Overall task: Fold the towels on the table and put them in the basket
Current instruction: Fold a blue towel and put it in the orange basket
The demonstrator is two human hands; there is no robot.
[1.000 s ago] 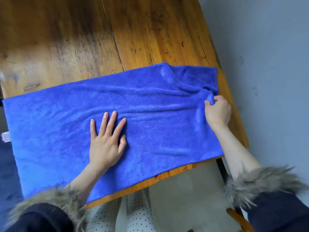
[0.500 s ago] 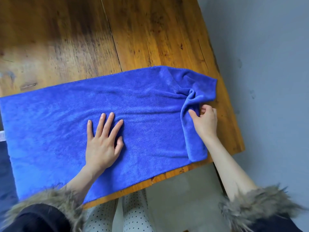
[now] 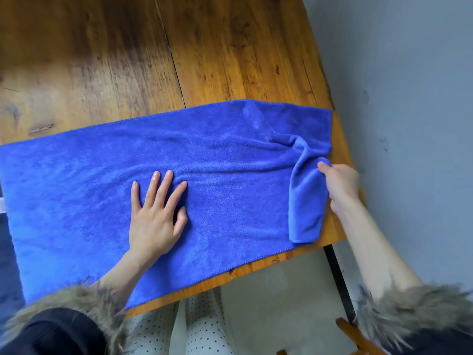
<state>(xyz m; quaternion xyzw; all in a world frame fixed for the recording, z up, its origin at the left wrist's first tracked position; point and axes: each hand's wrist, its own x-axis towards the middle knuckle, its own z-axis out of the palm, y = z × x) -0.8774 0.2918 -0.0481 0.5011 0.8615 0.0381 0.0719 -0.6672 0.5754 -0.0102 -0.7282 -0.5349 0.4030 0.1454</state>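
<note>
- The blue towel [image 3: 204,180] lies spread across the near part of the wooden table [image 3: 230,52], its long side running left to right and its left end reaching the picture's left edge.
- The left hand [image 3: 156,213] presses flat on the towel's middle, fingers straight and spread; this likely pins the cloth so it cannot slide while the other end is lifted.
- The right hand [image 3: 340,185] pinches the towel's right edge, fingers curled round a bunched fold that is raised and turned over toward the left, probably the start of folding that end inward.
- The towel's near edge runs along the table's near edge, and its right end sits just short of the table's right edge.
- Bare wood fills the far half of the table, leaving room to fold.
- No basket is in view.
</note>
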